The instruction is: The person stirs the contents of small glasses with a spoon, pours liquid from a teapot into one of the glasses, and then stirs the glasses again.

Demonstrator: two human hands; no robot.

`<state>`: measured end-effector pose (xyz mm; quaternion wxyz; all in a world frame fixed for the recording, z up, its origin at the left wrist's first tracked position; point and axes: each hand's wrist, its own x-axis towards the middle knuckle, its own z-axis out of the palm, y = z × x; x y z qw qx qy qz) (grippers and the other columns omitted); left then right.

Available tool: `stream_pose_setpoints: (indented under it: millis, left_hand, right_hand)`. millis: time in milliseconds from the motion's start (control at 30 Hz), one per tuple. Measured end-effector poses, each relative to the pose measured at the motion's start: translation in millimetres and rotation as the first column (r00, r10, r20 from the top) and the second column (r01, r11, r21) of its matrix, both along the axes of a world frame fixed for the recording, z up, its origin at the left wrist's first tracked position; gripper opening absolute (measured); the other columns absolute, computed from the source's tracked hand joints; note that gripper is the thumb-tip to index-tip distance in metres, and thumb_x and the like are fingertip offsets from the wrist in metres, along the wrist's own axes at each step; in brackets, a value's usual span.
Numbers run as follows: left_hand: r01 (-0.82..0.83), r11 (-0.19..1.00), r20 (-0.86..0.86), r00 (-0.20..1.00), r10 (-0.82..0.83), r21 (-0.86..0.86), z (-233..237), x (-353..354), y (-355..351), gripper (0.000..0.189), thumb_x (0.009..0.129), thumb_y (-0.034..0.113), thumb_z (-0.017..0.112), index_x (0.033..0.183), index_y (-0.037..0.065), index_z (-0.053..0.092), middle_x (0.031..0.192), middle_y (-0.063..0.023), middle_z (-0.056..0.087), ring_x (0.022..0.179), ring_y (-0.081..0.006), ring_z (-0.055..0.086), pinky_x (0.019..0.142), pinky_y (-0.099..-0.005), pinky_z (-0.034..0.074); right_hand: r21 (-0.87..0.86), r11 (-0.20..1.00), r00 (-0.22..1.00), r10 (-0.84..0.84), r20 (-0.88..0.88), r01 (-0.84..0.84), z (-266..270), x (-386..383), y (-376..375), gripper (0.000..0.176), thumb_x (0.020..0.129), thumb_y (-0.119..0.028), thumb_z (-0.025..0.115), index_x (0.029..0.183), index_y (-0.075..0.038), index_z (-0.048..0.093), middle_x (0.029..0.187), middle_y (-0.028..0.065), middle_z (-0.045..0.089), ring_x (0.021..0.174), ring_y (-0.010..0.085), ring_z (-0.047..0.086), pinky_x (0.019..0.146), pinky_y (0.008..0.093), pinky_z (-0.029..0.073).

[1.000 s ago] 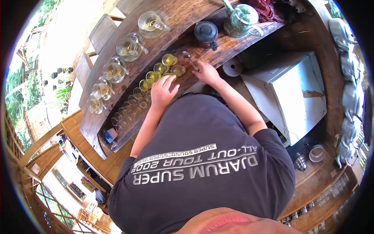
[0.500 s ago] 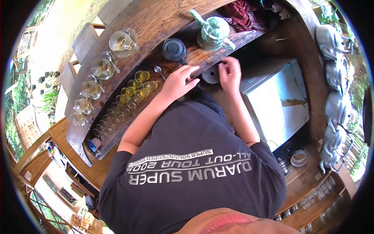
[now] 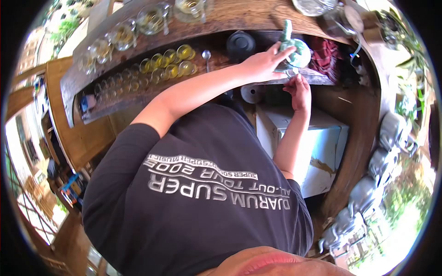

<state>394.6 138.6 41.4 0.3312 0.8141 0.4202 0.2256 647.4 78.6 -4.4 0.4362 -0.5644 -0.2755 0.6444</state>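
A mottled green-and-white teapot (image 3: 302, 56) stands near the edge of the lower wooden shelf, its spout pointing away from me. My left hand (image 3: 263, 66) reaches across to it, fingers over the lid area and side, thumb low near the handle. At the handle end, the fingers of my right hand (image 3: 300, 90) are closed on the teapot's handle, partly hidden from view. Left of the teapot sits a dark lidded mug (image 3: 241, 43). A spoon (image 3: 206, 55) lies farther left on the shelf.
Rows of small glasses (image 3: 171, 56), several with yellow-green contents, fill the shelf's left. Glass cups on saucers (image 3: 152, 21) line the upper counter. Right of the teapot is a red checked cloth (image 3: 325, 59). A white cabinet (image 3: 317, 138) stands below; metal kettles (image 3: 363, 193) line the right.
My left hand has left the area beside the dark mug and come to the teapot. My right hand has risen from below the shelf edge to its handle. The view has turned right.
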Motion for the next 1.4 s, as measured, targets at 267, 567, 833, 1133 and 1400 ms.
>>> stream_pose_setpoints:
  millis: [267,567,833,1133,1400]
  left_hand:
    - [0.007,1.000,-0.059,0.998,-0.007,0.002,2.5,2.9,-1.9,0.102,0.103,0.037,0.086,0.184,0.039,0.024,0.165,-0.0331,0.051,0.120,-0.0459,0.078,0.095,-0.0514,0.068]
    - [-0.015,0.932,0.094,0.995,-0.020,0.363,57.6,-10.6,-27.8,0.095,0.103,0.039,0.085,0.180,0.052,0.031,0.148,-0.0178,0.061,0.093,-0.0324,0.082,0.072,-0.0425,0.068]
    - [-0.121,0.746,0.191,0.982,-0.009,0.654,180.4,-72.8,-41.5,0.080,0.105,0.040,0.079,0.175,0.052,0.042,0.132,-0.0192,0.067,0.082,-0.0310,0.082,0.061,-0.0400,0.068]
    - [-0.076,0.730,-0.109,0.973,0.202,0.679,242.0,-227.6,-119.9,0.090,0.104,0.032,0.081,0.180,0.051,0.035,0.146,-0.0190,0.062,0.076,-0.0199,0.076,0.058,-0.0319,0.067]
    - [-0.200,0.877,0.040,0.978,0.203,0.437,137.3,-351.3,-238.0,0.087,0.098,0.038,0.088,0.174,0.040,0.046,0.148,-0.0129,0.060,0.089,-0.0259,0.078,0.072,-0.0380,0.068]
  right_hand:
    - [0.121,0.978,0.985,-0.160,-0.071,0.167,-4.9,-41.2,-27.6,0.037,0.121,-0.034,0.067,0.093,-0.010,0.060,0.080,-0.0017,0.048,0.072,0.0149,0.054,0.068,0.0339,0.047]
    - [0.340,0.909,0.970,-0.241,-0.041,0.241,73.7,-42.1,-72.0,0.038,0.121,-0.033,0.063,0.091,-0.011,0.056,0.084,-0.0003,0.047,0.075,0.0151,0.051,0.066,0.0324,0.044]
    - [0.583,0.803,0.985,-0.171,0.024,0.125,199.7,-87.0,-87.0,0.046,0.117,-0.040,0.071,0.087,-0.009,0.057,0.084,0.0020,0.051,0.076,0.0179,0.055,0.063,0.0325,0.044]
    - [0.586,0.810,1.000,-0.018,-0.024,0.028,244.2,-219.9,-130.2,0.049,0.118,-0.041,0.069,0.086,-0.008,0.054,0.082,0.0064,0.055,0.070,0.0194,0.054,0.058,0.0334,0.043]
    - [0.326,0.933,0.985,0.171,-0.029,-0.153,159.3,-324.4,-221.8,0.047,0.122,-0.037,0.062,0.084,-0.011,0.052,0.079,0.0024,0.053,0.070,0.0145,0.051,0.061,0.0310,0.040]
